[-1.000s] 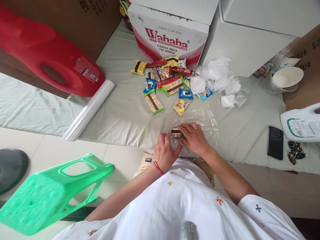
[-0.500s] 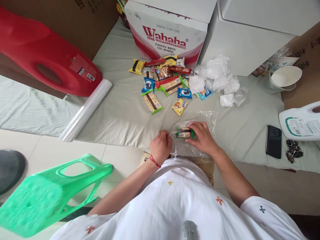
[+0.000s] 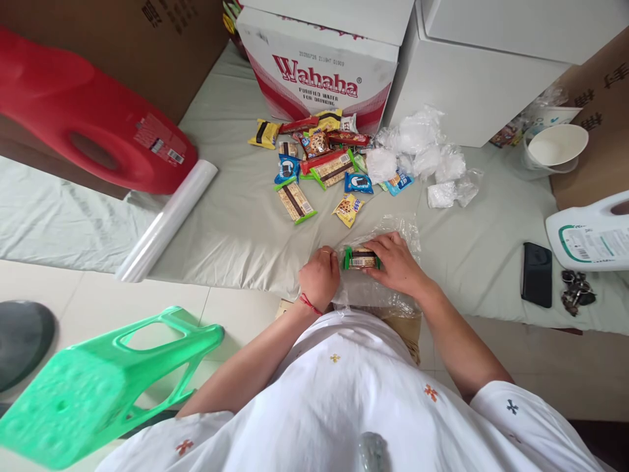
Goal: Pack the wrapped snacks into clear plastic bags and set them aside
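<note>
Near the cloth's front edge, a small oat snack bar (image 3: pixel 362 261) in a clear wrapper with green ends lies on a crinkled sheet of clear plastic film (image 3: pixel 407 229). My right hand (image 3: pixel 397 265) is bent over the bar's right end, thumb and fingers closed on it. To the left, my left hand (image 3: pixel 319 278) forms a fist where the film's edge runs into it; its fingertips are hidden. Beyond the hands is a pile of wrapped snacks, with another oat bar (image 3: pixel 295 201) and a yellow cookie packet (image 3: pixel 349 209) nearest.
Crumpled, film-wrapped bundles (image 3: pixel 442 164) lie right of the pile, before a Wahaha carton (image 3: pixel 319 72) and white boxes. A film roll (image 3: pixel 167 223) and red jug (image 3: pixel 147 151) stand left. A phone (image 3: pixel 536 275), keys (image 3: pixel 576 292) and white bottle (image 3: pixel 590 236) are right; a green stool (image 3: pixel 73 393) is lower left.
My right hand has shifted slightly left, its fingers drawn closer around the bar. The bar's green end shows more plainly beside my left fist, which stays closed. The view has shifted slightly.
</note>
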The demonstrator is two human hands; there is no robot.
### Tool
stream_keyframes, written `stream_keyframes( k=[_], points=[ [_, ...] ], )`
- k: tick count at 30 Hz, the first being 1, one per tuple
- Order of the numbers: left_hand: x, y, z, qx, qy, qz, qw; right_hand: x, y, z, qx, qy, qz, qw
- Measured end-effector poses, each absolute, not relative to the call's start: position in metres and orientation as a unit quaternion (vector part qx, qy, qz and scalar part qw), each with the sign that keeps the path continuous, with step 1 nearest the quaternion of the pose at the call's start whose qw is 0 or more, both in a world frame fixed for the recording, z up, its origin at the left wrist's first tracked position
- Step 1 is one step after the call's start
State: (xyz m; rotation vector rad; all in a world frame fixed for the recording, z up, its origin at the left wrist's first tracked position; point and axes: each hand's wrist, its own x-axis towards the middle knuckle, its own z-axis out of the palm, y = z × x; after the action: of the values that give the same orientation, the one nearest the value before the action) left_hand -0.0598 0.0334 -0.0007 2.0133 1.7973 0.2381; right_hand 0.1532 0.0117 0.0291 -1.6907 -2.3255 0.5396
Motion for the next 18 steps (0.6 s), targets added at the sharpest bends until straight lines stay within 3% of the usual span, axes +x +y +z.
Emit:
stream_keyframes(
  k=[18],
  points=[
    [-0.062,0.036,-0.001,0.724,0.663,-0.012,0.188,0.133,0.01,0.046,-0.596,-0.791,0.132,0.045]
  ],
)
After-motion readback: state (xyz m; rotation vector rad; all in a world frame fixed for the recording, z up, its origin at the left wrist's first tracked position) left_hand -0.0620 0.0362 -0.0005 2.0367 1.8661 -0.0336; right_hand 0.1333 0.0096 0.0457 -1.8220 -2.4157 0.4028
